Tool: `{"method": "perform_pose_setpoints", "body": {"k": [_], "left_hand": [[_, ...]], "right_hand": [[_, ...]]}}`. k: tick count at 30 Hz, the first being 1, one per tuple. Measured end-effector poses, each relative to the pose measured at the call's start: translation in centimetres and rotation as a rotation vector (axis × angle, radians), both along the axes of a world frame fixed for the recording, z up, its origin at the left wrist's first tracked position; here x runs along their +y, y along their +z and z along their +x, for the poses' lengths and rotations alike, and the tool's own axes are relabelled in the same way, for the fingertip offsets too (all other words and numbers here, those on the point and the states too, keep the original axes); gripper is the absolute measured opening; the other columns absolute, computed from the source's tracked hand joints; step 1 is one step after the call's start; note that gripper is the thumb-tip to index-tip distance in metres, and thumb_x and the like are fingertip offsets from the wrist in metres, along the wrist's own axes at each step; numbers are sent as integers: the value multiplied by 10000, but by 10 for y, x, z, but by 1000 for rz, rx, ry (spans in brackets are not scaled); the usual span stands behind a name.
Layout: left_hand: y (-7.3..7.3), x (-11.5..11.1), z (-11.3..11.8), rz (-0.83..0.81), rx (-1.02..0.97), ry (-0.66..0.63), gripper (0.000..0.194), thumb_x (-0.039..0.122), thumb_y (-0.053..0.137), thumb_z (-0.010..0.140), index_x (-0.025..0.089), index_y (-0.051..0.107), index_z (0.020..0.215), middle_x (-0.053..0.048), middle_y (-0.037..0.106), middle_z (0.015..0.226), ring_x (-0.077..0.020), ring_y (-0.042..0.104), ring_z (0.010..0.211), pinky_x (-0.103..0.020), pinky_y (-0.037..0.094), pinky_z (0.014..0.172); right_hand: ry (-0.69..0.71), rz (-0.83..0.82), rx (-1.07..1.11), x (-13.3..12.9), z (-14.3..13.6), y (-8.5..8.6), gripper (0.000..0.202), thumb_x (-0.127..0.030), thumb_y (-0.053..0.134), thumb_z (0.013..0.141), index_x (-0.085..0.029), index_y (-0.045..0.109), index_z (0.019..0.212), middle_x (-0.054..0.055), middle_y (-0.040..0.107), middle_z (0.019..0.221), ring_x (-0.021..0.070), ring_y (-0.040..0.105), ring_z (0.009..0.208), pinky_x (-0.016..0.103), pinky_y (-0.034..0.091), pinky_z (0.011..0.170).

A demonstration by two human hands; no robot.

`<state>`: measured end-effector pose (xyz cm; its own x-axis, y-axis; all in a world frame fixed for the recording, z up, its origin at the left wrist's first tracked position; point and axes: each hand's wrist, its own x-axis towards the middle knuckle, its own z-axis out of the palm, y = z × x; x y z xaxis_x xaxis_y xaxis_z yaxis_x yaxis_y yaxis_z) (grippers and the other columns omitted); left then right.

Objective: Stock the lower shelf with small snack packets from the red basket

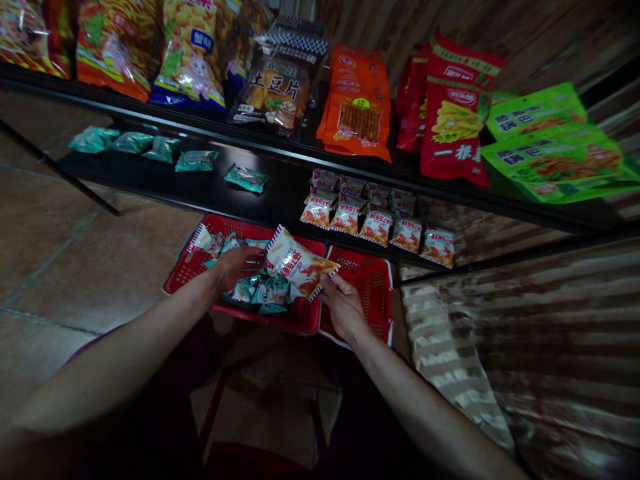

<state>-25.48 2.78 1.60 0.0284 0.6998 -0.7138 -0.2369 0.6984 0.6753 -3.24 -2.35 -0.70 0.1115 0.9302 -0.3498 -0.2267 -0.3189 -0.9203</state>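
My right hand (343, 303) pinches the lower right corner of a white and orange snack bag (295, 263) with striped ends, held tilted above the baskets. Close to the bag's left edge is my left hand (237, 267), its fingers stretched out and apart; whether a fingertip touches the bag I cannot tell. Under both hands is a red plastic basket (175, 277) with several small teal snack packets (273, 291) and a white packet (204, 241) in it. A second red basket (383, 293) stands against its right side.
The black lower shelf (220, 200) carries teal packets (245, 177) on the left and rows of small white and orange bags (376, 223) on the right. Larger snack bags (357, 100) stand on the upper shelf (200, 117). Corrugated wall panels (550, 333) are at right.
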Motion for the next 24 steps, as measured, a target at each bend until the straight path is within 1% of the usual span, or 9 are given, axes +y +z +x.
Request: {"method": "perform_pose_setpoints", "body": {"k": [2, 3, 5, 8, 12, 15, 17, 20, 24], "left_hand": [[-4, -1, 2, 1, -33, -49, 102, 219, 606, 746, 138, 631, 805, -53, 666, 759, -155, 631, 716, -285, 498, 747], [-6, -1, 4, 10, -55, -45, 76, 204, 616, 741, 143, 627, 785, -52, 666, 763, -152, 632, 716, -291, 499, 762], [-10, -1, 5, 39, -90, 8, 30, 152, 635, 720, 154, 608, 734, -35, 661, 763, -138, 631, 703, -300, 502, 788], [-15, 0, 5, 73, -99, 86, 87, 87, 629, 697, 161, 587, 676, -6, 649, 726, -118, 620, 662, -289, 507, 772], [-17, 1, 5, 122, -39, 117, 120, 95, 640, 679, 176, 589, 607, 9, 623, 643, -102, 580, 599, -234, 492, 660], [-14, 0, 5, 181, 12, 126, 125, 111, 639, 675, 176, 592, 579, 3, 607, 617, -102, 558, 581, -218, 467, 610], [-14, 1, 5, 213, 37, 130, 105, 118, 648, 660, 162, 595, 582, -2, 600, 614, -101, 549, 576, -221, 455, 604], [-15, 1, 4, 241, 31, 145, 88, 129, 675, 636, 143, 597, 600, -2, 594, 610, -104, 547, 580, -234, 450, 622], [-16, 3, 3, 200, -12, 158, 89, 120, 638, 690, 154, 610, 612, -3, 603, 628, -101, 550, 587, -232, 444, 637]], "right_hand": [[-49, -118, 148, 1, -2, 5, 314, -391, 805, 556, -193, 701, 777, -7, 723, 767, 144, 649, 679, 275, 541, 662], [-64, -159, 189, 1, -3, 7, 319, -364, 825, 528, -189, 699, 763, -8, 720, 747, 138, 649, 663, 261, 539, 638], [-73, -218, 237, 1, -3, 9, 312, -315, 840, 513, -183, 694, 755, -6, 719, 733, 131, 652, 648, 244, 538, 610], [-64, -271, 265, 0, -2, 6, 284, -270, 835, 538, -172, 681, 757, 9, 723, 747, 133, 663, 645, 244, 550, 604], [-33, -286, 242, -4, -3, -1, 263, -277, 810, 592, -156, 670, 778, 33, 723, 752, 145, 673, 637, 246, 563, 573], [6, -305, 207, -6, -5, -5, 263, -299, 795, 618, -151, 657, 786, 31, 710, 699, 137, 655, 562, 245, 564, 520], [12, -328, 178, -7, -6, -5, 266, -301, 793, 623, -151, 648, 788, 28, 702, 675, 130, 639, 514, 238, 556, 480], [9, -343, 165, -8, -8, -5, 262, -294, 791, 627, -151, 640, 786, 30, 701, 667, 127, 632, 494, 229, 551, 455], [7, -356, 203, -9, -9, -5, 235, -269, 784, 640, -154, 634, 779, 23, 704, 676, 123, 638, 505, 230, 565, 478]]}}
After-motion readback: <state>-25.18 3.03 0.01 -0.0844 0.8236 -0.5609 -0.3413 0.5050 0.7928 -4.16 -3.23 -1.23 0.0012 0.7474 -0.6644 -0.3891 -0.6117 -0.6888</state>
